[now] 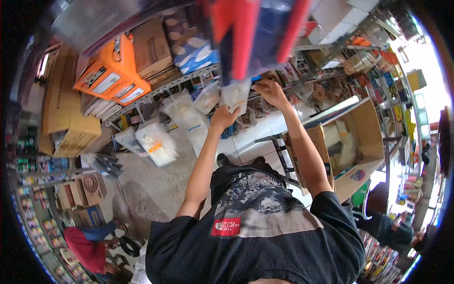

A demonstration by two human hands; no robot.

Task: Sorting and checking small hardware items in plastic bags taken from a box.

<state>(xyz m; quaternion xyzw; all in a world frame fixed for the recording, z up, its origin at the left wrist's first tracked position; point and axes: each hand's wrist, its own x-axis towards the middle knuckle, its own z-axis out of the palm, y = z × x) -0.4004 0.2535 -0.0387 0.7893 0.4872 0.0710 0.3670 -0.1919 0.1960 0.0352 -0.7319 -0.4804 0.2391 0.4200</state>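
My left hand (224,119) is at a translucent plastic packet (235,95) that hangs among others below the shelf edge, thumb against its lower part; how firmly it grips is unclear. To the right, my right hand (271,93) is raised with bent fingers beside the packet, near the shelf; its fingertips are partly unclear. Blurred red and dark hanging items (244,39) are close to the camera, just above both hands. More clear plastic bags (186,113) hang left of my left hand, and a white packet with an orange label (155,143) hangs further left.
An orange box (112,72) and brown cartons (150,49) stand on the perforated metal shelf (159,88). At right, an open cardboard box (369,142) rests near a black metal frame (282,149). A person in red (85,248) is low at lower left; another person (385,227) is at right.
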